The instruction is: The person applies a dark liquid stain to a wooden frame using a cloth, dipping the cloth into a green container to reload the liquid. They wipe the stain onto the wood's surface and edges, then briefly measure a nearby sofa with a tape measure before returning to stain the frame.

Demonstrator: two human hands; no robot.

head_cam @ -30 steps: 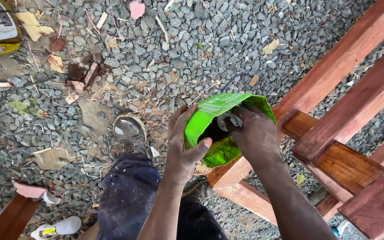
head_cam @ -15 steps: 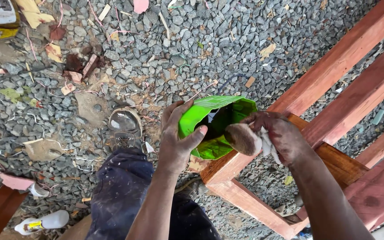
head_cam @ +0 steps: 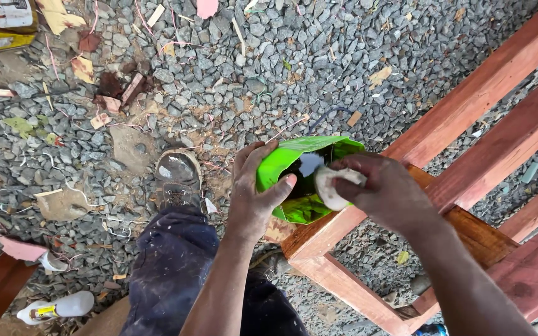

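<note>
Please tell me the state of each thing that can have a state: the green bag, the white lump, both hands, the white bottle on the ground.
Green bag: open at the top, held up.
White lump: pinched in fingers at the bag's mouth.
Left hand: gripping the bag's side.
Right hand: closed on the lump.
White bottle: lying on its side on gravel.

Bright green bag, glossy and crumpled, sits open-mouthed and tilted, its base resting on the corner of the reddish wooden frame. A pale, rounded cloth wad hangs right at its opening.
</note>
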